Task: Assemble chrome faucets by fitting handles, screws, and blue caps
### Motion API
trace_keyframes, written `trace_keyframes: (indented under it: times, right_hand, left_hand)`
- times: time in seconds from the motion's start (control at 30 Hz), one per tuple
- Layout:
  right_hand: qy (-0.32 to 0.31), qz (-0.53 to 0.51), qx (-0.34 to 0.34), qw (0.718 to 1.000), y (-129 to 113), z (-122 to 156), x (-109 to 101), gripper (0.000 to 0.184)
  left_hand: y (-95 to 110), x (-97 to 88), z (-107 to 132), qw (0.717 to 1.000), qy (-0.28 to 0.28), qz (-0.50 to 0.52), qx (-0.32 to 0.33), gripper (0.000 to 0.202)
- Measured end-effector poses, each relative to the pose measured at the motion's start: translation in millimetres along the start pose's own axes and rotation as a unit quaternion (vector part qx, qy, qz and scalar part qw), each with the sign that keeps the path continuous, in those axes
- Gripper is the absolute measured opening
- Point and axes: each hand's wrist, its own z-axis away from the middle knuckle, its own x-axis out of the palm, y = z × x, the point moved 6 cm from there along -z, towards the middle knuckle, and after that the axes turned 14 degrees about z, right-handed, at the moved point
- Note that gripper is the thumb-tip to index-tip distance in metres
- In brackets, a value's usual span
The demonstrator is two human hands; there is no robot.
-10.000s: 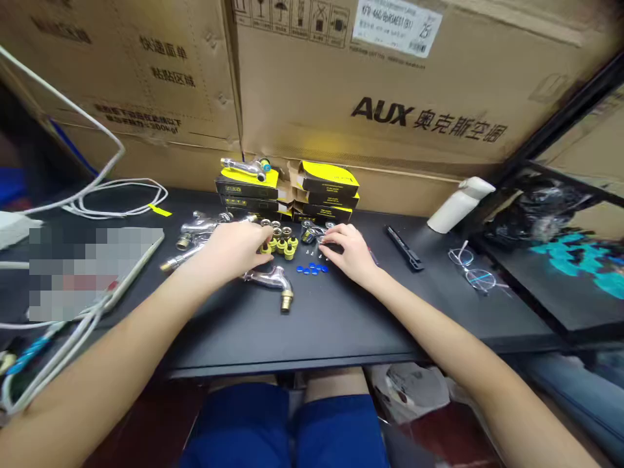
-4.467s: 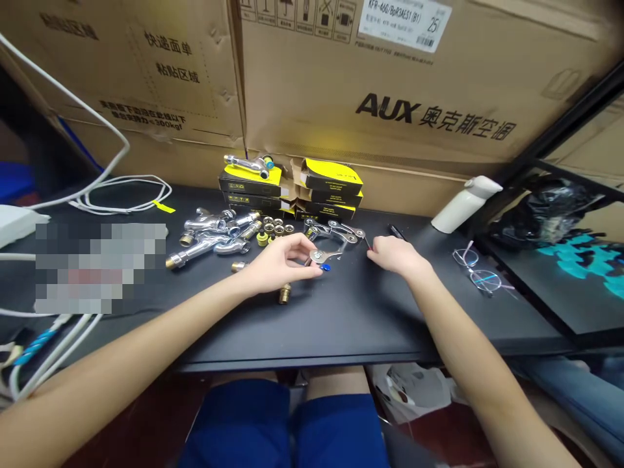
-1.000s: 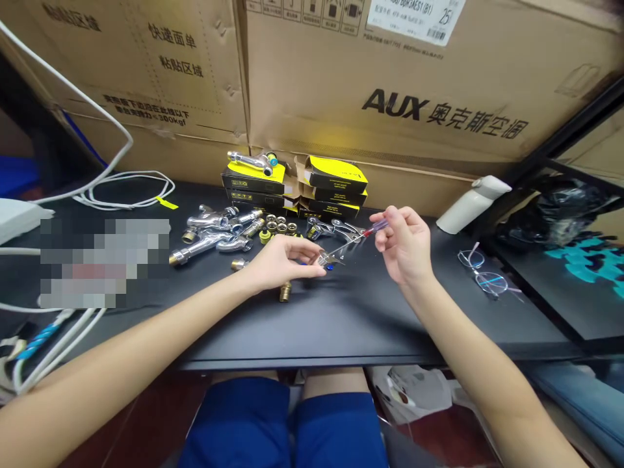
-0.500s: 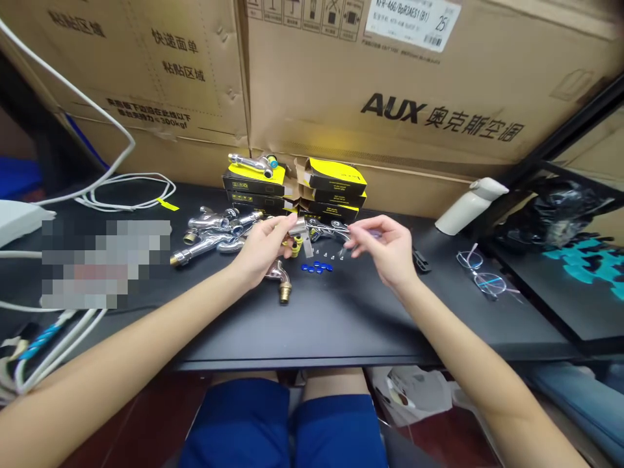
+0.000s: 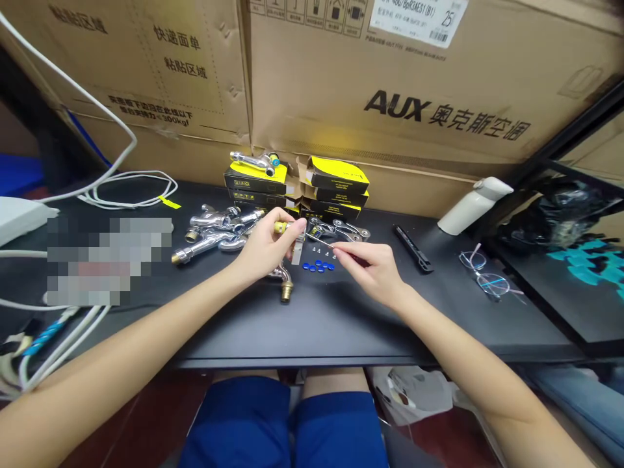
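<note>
My left hand [image 5: 263,250] is closed on a chrome tap [image 5: 284,286], holding it upright on the black table [image 5: 341,318]; the tap's brass spout end points toward me and a brass valve part [image 5: 281,227] shows at my fingertips. My right hand [image 5: 373,266] pinches a thin screwdriver [image 5: 325,242] whose shaft points left toward the top of the tap. Between the two hands lie several blue caps [image 5: 318,265] and small screws [image 5: 322,251]. Chrome lever handles [image 5: 344,229] rest just behind them.
A pile of chrome taps [image 5: 209,233] lies to the left. Yellow-black boxes [image 5: 336,188] stand at the back, one tap [image 5: 253,159] on top. A black tool [image 5: 412,247], white bottle [image 5: 472,205] and glasses [image 5: 487,276] sit right. Cables [image 5: 127,192] lie far left, cardboard cartons [image 5: 390,110] behind.
My left hand let go of a lever handle on the table and now holds the tap. My right hand came down from mid-air and aims the screwdriver at the tap's top.
</note>
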Motion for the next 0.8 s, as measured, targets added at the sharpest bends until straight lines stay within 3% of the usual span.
trace_keyframes:
  times: [0.07,0.13,0.2,0.23,0.27,0.33,0.37,0.43,0.5,0.6,0.7,0.8]
  right_hand:
    - [-0.063,-0.119,0.107,0.985,8.6,0.4,7.9,0.021]
    - [-0.164,-0.241,0.205,0.934,14.5,4.1,21.6,0.027]
    - [-0.229,-0.294,0.242,0.896,16.0,6.8,29.5,0.029]
    - [-0.227,-0.281,0.232,0.903,16.8,5.6,28.7,0.029]
    - [-0.197,-0.243,0.203,0.928,17.7,2.8,24.4,0.028]
    - [-0.092,-0.111,0.107,0.984,14.6,-2.2,10.0,0.024]
    - [-0.040,-0.039,0.050,0.997,9.9,-2.3,3.4,0.021]
    - [0.016,0.069,-0.046,0.996,-0.9,1.3,-1.9,0.013]
    - [0.018,0.105,-0.090,0.990,-7.6,4.7,-0.9,0.011]
    - [0.005,0.073,-0.062,0.995,-9.4,4.9,-0.2,0.016]
    - [-0.055,-0.030,0.039,0.997,-2.9,3.6,6.3,0.024]
    - [-0.147,-0.190,0.157,0.958,3.9,8.0,21.3,0.029]
  left_hand:
    - [10.1,-0.6,4.2,0.998,-0.006,-0.045,0.053,0.030]
    - [20.0,-0.9,8.3,0.992,-0.015,-0.069,0.104,0.027]
    - [26.0,-1.3,10.0,0.987,-0.026,-0.086,0.133,0.024]
    - [26.5,-1.4,9.6,0.986,-0.031,-0.094,0.134,0.024]
    - [25.1,-1.2,8.4,0.986,-0.037,-0.105,0.126,0.024]
    - [17.3,0.3,4.5,0.988,-0.049,-0.121,0.085,0.025]
    - [11.9,1.3,2.7,0.990,-0.053,-0.117,0.056,0.025]
    - [1.1,4.2,0.5,0.996,-0.054,-0.072,-0.004,0.028]
    - [-6.5,7.7,0.8,0.997,-0.050,-0.001,-0.053,0.029]
    - [-2.1,8.1,3.3,0.999,-0.039,0.006,-0.030,0.028]
    - [16.6,3.0,8.1,0.989,-0.022,-0.116,0.085,0.025]
    - [32.5,-0.3,14.9,0.960,-0.011,-0.207,0.187,0.019]
